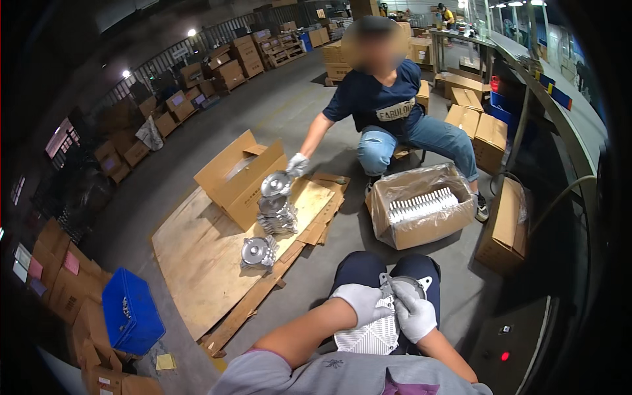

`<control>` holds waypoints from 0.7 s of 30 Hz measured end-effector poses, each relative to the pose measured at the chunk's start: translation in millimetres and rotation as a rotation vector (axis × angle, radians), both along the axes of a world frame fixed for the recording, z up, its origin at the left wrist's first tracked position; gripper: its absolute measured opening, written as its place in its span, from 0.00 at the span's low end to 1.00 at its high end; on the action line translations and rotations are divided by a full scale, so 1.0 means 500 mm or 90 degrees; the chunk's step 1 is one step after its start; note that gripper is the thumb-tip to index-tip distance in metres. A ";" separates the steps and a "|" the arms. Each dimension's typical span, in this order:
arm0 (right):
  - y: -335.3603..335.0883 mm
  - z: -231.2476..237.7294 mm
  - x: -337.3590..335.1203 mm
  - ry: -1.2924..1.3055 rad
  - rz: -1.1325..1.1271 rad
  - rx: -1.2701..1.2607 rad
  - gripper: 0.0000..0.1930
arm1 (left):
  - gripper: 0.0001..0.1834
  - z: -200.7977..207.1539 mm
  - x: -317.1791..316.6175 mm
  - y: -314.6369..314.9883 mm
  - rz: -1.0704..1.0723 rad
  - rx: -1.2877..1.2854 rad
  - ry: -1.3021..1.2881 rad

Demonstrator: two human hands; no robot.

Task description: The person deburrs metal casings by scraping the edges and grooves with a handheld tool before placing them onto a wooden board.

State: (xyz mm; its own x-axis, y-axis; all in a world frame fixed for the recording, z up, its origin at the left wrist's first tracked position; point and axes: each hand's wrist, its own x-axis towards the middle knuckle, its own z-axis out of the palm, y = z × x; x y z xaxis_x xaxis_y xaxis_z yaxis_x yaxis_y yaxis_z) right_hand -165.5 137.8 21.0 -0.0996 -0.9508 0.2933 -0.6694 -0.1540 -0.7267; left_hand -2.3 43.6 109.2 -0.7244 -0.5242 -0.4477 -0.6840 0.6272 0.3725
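Observation:
A silver cast-metal housing (368, 337) with fine ribs and a round end rests across my lap. My left hand (359, 304), in a white glove, is closed on its left side. My right hand (416, 317), also gloved, lies over the right side near the round end. Its thumb and fingers are pinched together; a slim grey thing seems to show at their tips, too small to name. Across from me a co-worker's gloved hand (298, 164) touches the top of a stack of silver castings (276, 207). Another casting (257, 253) sits nearer me on the plywood.
The plywood-topped pallet (191, 263) at left carries an open carton (245, 187). Ahead, a plastic-lined box (421, 230) holds a row of finned metal parts (423, 205). A blue bin (131, 309) stands at lower left, a closed carton (501, 227) at right.

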 end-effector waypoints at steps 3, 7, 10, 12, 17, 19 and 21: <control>-0.002 -0.002 0.004 -0.005 -0.005 -0.046 0.21 | 0.31 -0.002 0.005 -0.003 0.004 0.002 -0.013; -0.006 0.002 0.005 -0.011 -0.001 -0.033 0.21 | 0.32 -0.008 0.006 -0.006 0.000 -0.011 0.009; -0.001 -0.001 0.006 -0.015 -0.011 -0.020 0.20 | 0.32 0.006 0.005 -0.001 -0.006 -0.005 0.001; -0.001 0.019 0.011 -0.002 -0.010 0.090 0.20 | 0.31 0.009 0.008 -0.004 0.000 0.012 -0.026; 0.001 -0.012 -0.004 -0.004 -0.018 -0.074 0.21 | 0.31 -0.008 -0.008 -0.002 -0.033 0.001 -0.009; 0.004 -0.016 -0.008 0.025 -0.009 -0.008 0.20 | 0.31 -0.009 -0.006 -0.002 -0.015 -0.008 0.008; 0.001 -0.003 -0.002 0.048 0.007 0.003 0.19 | 0.31 0.006 -0.004 0.003 -0.026 0.000 -0.007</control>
